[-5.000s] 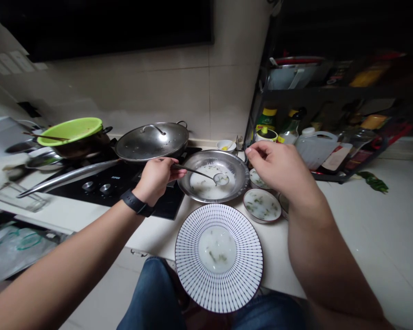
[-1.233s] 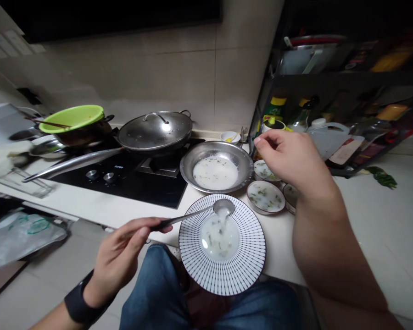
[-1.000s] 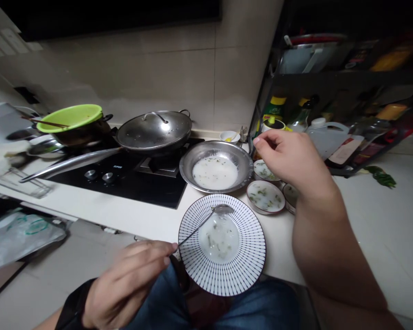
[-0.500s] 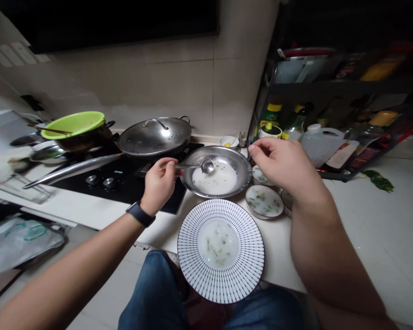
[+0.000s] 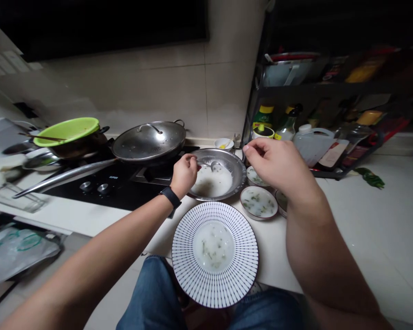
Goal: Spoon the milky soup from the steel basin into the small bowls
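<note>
The left hand [image 5: 184,174], with a black watch strap [image 5: 171,197] on its wrist, pinches the thin handle of a small round steel spoon [image 5: 214,165] between thumb and fingers. The head of this spoon is inside a wide, shallow stainless steel bowl [image 5: 234,165], near the far rim, just over a milky white soup with green flecks [image 5: 213,182]. The right hand [image 5: 278,162] hangs just beside the right rim of the bowl, with thumb and forefinger pressed together, and I can see nothing held between them. Close to the front edge of the white counter [image 5: 271,261] lies a round white plate with fine black radial lines [image 5: 189,270], and the same soup makes a pool in its centre. Two small shallow dishes [image 5: 259,202] with soup stand right of the bowl, under the right hand. The bowl sits at the edge of the black hob [image 5: 113,197]. In my judgement, a hard press of the spoon on the rim could tip the bowl and spill the soup. A full spoon carried over the bare counter could drip, and a careless forearm could knock the small dishes or push the plate toward the edge.
</note>
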`<act>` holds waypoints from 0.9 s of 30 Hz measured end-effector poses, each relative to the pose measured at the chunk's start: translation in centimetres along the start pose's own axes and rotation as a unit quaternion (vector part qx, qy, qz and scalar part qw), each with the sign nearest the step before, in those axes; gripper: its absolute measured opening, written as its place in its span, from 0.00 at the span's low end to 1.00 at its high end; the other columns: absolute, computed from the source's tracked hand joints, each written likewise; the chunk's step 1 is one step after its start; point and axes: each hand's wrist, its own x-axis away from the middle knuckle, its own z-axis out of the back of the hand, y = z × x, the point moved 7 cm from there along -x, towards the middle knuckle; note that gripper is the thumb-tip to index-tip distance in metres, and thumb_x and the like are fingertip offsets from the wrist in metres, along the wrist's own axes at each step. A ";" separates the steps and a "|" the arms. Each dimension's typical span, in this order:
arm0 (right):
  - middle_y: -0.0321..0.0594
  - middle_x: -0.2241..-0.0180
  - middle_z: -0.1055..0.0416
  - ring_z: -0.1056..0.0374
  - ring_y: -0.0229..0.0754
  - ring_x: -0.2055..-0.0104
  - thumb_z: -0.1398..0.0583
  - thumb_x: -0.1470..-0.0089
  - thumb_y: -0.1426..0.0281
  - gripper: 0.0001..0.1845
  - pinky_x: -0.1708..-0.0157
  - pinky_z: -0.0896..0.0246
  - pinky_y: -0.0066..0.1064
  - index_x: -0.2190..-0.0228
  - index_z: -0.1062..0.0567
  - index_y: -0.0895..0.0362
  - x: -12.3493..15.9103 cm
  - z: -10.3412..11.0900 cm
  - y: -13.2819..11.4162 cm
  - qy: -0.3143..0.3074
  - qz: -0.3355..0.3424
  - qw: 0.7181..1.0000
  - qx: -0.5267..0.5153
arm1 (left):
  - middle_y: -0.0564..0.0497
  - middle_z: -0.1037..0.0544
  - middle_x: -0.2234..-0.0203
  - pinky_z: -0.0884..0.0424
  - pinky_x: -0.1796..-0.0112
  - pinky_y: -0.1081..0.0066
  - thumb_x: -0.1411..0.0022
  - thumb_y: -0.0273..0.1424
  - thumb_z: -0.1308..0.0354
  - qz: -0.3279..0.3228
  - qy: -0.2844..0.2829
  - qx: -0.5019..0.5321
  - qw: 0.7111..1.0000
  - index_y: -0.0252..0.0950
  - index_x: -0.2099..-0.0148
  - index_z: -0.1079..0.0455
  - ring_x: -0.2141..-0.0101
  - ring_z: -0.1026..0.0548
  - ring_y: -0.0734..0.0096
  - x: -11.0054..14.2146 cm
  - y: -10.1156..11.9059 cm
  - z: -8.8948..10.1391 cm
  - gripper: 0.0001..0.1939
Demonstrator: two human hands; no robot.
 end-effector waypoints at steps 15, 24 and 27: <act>0.40 0.73 0.21 0.29 0.44 0.71 0.43 0.36 0.62 0.15 0.70 0.47 0.34 0.66 0.18 0.53 0.0 -0.3 0.1 0.000 -0.002 1.000 0.001 | 0.49 0.23 0.80 0.18 0.67 0.65 0.37 0.21 0.47 0.235 0.061 0.202 0.949 0.32 0.61 0.31 0.77 0.18 0.64 2.2 0.7 3.2 0.04; 0.42 0.72 0.20 0.28 0.46 0.69 0.43 0.36 0.62 0.15 0.69 0.45 0.35 0.67 0.18 0.53 0.0 -0.1 0.0 0.003 -0.005 1.000 0.002 | 0.43 0.21 0.78 0.19 0.66 0.67 0.36 0.20 0.49 0.241 0.038 0.199 0.949 0.30 0.62 0.30 0.75 0.17 0.63 3.8 4.1 6.4 0.07; 0.42 0.71 0.20 0.27 0.47 0.68 0.43 0.35 0.62 0.15 0.68 0.45 0.35 0.66 0.18 0.53 0.0 -0.1 0.0 0.000 -0.008 1.000 0.004 | 0.42 0.19 0.77 0.18 0.65 0.67 0.36 0.21 0.46 0.232 0.033 0.203 0.951 0.31 0.63 0.28 0.74 0.17 0.63 4.3 5.4 7.9 0.06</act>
